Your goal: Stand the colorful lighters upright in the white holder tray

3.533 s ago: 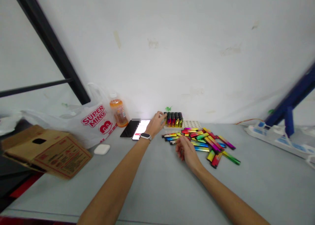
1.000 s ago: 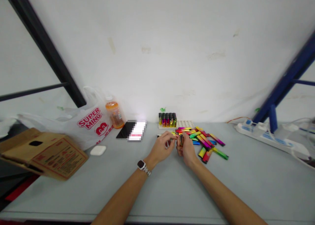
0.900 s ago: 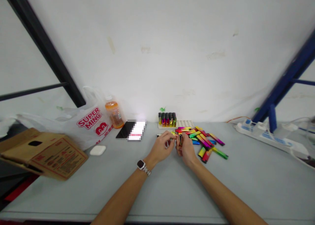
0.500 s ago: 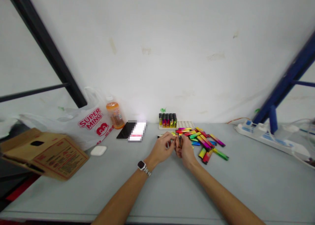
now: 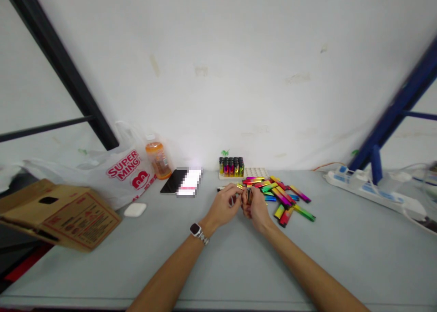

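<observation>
My left hand, with a watch on its wrist, is closed with thumb and fingers pinched around a shiny gold lighter. Right beside it, my right hand is curled around a lighter whose dark metal top points up; its body is mostly hidden by the fingers. The two hands nearly touch. To their right lies a loose pile of lighters in metallic red, yellow, green, blue and purple. Behind the hands, several lighters stand upright in rows in a white holed tray.
A cardboard box, a printed plastic bag, an orange bottle, a small white case and a dark flat device, partly pixelated, are at left. A white power strip with cables lies at right. A wall closes off the back.
The whole view has shifted very slightly left. Both hands keep their closed grip in the same place, and the pile and tray look the same.
</observation>
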The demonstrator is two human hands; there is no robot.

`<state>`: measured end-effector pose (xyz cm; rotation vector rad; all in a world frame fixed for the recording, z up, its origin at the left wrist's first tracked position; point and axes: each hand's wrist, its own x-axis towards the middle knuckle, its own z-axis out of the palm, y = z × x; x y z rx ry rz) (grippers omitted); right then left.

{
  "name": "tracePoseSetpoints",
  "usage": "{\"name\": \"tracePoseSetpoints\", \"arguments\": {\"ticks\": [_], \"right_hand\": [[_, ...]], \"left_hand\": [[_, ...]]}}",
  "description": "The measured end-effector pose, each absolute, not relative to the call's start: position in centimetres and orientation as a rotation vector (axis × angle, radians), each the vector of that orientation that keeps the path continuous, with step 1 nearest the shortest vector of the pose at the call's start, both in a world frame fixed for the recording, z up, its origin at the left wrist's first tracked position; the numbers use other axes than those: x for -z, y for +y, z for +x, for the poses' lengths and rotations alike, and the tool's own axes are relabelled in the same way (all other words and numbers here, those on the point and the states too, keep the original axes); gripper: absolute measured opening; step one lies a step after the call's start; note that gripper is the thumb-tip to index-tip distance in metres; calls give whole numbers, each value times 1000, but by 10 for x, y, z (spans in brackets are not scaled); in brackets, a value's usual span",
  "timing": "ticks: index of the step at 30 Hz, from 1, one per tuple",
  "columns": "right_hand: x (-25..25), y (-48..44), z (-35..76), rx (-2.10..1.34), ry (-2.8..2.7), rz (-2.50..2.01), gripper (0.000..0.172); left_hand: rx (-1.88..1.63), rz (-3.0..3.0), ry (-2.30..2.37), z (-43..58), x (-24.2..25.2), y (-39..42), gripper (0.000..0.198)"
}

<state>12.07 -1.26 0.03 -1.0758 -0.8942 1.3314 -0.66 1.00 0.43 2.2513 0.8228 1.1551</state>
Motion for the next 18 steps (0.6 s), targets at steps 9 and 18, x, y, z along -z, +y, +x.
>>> {"name": "tracePoseSetpoints", "arguments": {"ticks": [9, 18], "right_hand": [[10, -10, 121, -1303, -939, -1060, 38], [6, -12, 121, -1340, -900, -1055, 47]], "left_hand": [[-1159, 2249, 828, -7, -5, 10, 18], [-1164, 2265, 829, -7, -2, 11, 19]]}}
